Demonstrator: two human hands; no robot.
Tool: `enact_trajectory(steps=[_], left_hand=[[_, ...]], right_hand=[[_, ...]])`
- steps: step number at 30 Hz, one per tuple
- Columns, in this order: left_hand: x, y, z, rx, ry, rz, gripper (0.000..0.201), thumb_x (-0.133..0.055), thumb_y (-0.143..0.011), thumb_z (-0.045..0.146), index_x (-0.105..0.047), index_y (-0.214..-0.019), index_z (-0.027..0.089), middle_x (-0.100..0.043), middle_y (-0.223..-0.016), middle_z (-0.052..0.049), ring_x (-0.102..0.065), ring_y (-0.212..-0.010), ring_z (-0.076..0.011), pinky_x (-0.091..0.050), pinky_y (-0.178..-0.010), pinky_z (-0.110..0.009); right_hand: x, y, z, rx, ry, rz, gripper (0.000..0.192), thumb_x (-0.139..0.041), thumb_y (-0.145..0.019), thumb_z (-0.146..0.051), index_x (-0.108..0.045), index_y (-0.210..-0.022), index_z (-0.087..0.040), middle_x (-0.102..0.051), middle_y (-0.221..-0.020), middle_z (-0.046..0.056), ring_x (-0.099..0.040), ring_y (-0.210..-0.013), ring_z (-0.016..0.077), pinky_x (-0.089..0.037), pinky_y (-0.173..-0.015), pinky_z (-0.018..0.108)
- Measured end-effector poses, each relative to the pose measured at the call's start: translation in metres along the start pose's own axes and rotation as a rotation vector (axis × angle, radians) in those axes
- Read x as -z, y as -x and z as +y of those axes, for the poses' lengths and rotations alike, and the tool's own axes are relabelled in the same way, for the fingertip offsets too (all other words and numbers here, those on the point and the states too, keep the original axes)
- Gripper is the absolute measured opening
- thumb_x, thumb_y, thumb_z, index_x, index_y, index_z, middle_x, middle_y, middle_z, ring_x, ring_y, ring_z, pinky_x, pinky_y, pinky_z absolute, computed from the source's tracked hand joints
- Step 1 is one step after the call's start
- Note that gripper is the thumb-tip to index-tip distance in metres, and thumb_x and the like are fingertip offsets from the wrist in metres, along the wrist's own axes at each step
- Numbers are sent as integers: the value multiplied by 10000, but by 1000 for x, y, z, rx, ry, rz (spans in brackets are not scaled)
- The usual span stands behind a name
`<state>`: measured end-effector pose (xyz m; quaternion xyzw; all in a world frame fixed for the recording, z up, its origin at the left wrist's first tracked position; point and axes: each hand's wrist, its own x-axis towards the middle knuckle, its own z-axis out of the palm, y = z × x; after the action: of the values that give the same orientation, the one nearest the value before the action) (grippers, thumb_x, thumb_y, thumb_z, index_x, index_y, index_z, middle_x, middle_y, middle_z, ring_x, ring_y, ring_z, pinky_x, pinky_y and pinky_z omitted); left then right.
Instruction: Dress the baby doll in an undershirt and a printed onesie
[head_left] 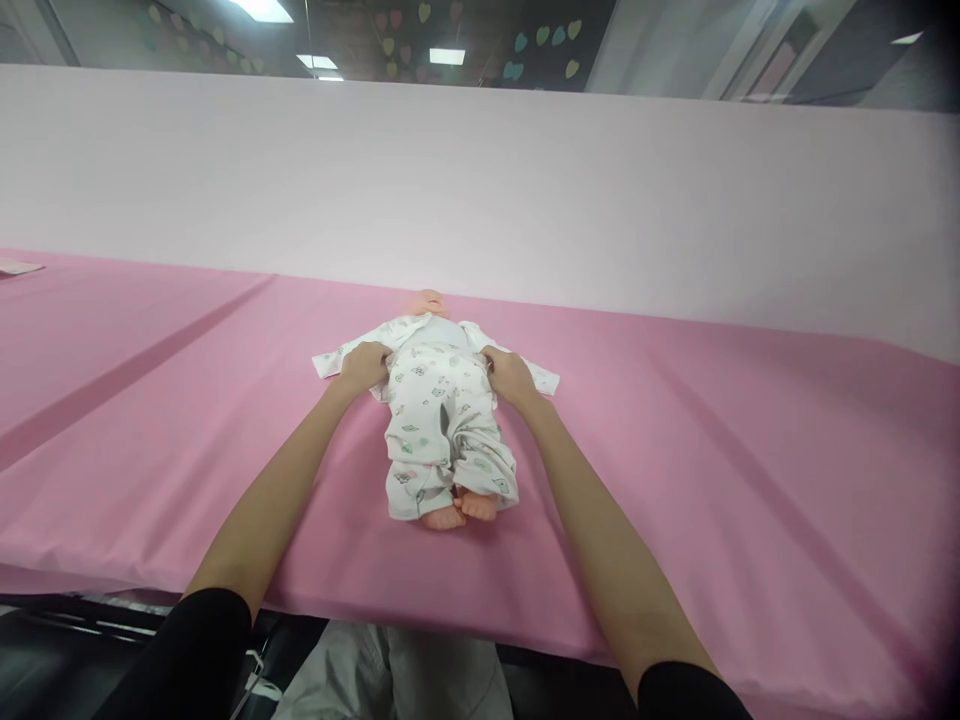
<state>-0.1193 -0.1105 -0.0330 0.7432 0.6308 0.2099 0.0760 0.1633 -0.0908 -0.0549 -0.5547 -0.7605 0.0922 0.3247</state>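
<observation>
You are partway through dressing the doll [442, 420], which lies face up mid-table, feet toward you. Your left hand [365, 366] and right hand [510, 376] each pinch the patterned trousers [439, 425] at the waist. Next, I judge, an even pull toward the far side. The pink table [675, 450] leaves room left and right; its near edge lies just beyond the feet.

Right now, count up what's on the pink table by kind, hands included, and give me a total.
Baby doll: 1
Printed white baby garments on the doll: 2, an open top and pants
Hands gripping the pants at the waist: 2, left hand and right hand
Pale scrap at the far left edge of the pink table: 1
Total: 6
</observation>
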Motion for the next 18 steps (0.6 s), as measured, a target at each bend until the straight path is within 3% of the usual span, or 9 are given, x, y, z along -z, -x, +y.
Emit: enact_trajectory(steps=[4, 7, 14, 18], left_hand=[[2, -2, 0, 1, 160, 11, 361, -475, -665, 63, -721, -895, 193, -711, -915, -48, -636, -893, -223, -459, -747, -278], [6, -3, 2, 19, 267, 14, 434, -439, -737, 112, -707, -1071, 186, -716, -1020, -37, -638, -926, -187, -468, -804, -250], [10, -3, 0, 24, 354, -20, 203, -522, -783, 229, -699, -861, 168, -717, -921, -37, -635, -874, -187, -453, -728, -245], [2, -8, -1, 51, 353, 38, 189, -500, -831, 221, -652, -926, 159, -702, -951, -44, -620, -893, -180, -442, -754, -251]], right_hand=[[0, -4, -1, -27, -128, 3, 341, -397, -758, -1, -638, -922, -179, -682, -957, 56, -594, -886, 194, -399, -763, 271], [2, -6, -6, -64, -232, 3, 267, -420, -845, -101, -663, -929, -174, -690, -1011, 53, -613, -915, 177, -431, -812, 269], [5, -6, -10, -107, -374, -34, 103, -575, -819, -258, -638, -808, -178, -686, -940, 32, -610, -869, 165, -447, -797, 266], [0, -9, -9, -152, -389, 8, 94, -563, -817, -265, -598, -791, -181, -678, -936, 34, -611, -860, 165, -452, -794, 271]])
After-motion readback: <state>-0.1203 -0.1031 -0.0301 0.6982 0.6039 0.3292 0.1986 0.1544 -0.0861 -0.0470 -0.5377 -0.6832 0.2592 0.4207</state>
